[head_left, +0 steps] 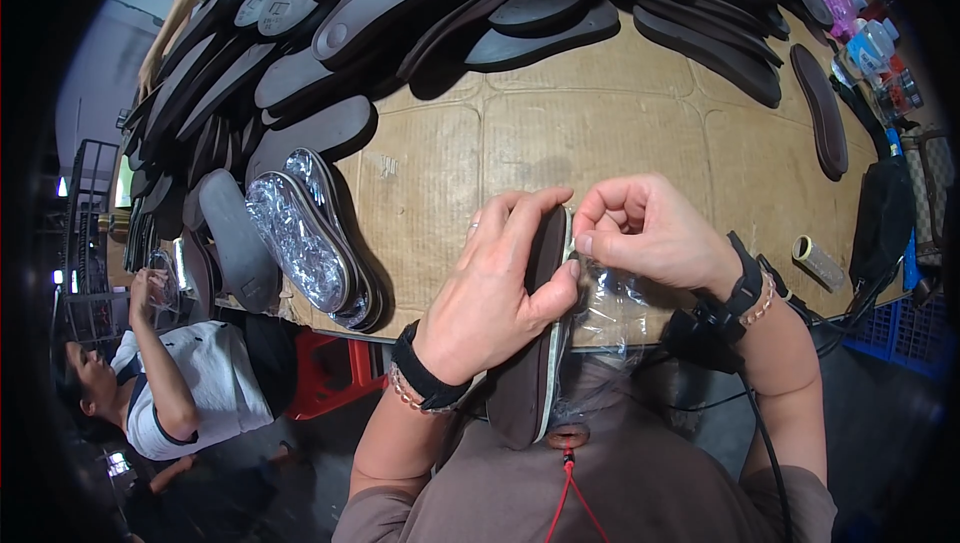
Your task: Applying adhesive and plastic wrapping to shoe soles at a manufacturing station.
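Note:
A dark brown shoe sole [518, 398] with a pale edge stands tilted on its side at the near table edge, close to my body. My left hand [492, 278] is wrapped over it, fingers across the far end and thumb along the pale edge. Clear plastic film [612, 315] hangs along the right side of the sole. Closed in a pinch, my right hand [655, 235] grips the film beside the sole's upper end. Its fingertips partly hide the pinched bit. To the left lie soles wrapped in shiny clear film [300, 243], stacked together.
A large heap of dark soles [390, 3] covers the far and left table. One sole [820, 111] lies apart at the right, near a roll of clear film [818, 263] and a black bag [882, 218]. A co-worker [195, 383] sits left by a red stool [335, 378]; another person leans in behind.

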Tool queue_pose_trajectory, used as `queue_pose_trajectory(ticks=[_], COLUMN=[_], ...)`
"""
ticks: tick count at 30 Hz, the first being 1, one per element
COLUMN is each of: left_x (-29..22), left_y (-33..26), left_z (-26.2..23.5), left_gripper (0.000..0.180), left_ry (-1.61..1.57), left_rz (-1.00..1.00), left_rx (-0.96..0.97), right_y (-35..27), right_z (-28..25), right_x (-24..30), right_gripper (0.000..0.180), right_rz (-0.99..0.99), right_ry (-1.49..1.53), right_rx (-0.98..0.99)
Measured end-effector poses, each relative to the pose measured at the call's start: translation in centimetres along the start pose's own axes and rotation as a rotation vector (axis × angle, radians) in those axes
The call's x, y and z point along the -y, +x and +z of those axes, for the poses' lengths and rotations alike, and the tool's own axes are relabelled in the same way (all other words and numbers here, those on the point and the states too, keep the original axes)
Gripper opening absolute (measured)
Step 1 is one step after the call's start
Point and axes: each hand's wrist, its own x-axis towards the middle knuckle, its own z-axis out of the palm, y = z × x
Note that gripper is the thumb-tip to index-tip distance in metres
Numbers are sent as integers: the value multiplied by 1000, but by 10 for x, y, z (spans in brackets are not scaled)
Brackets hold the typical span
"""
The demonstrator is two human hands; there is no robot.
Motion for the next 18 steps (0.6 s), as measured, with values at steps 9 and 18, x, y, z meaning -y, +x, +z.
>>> queue_pose_trajectory(ticks=[9,18], left_x=[-1,-1], left_y=[0,-1], left_z=[0,0], left_gripper=[60,60], left_ry=[-9,-46], left_rz=[-4,-22], left_rx=[-2,-2], right_y=[1,-1], right_z=[1,11], right_x=[0,1], right_gripper=[7,5], right_rz=[-39,-186], right_ry=[-19,-259], right_rx=[-42,-162])
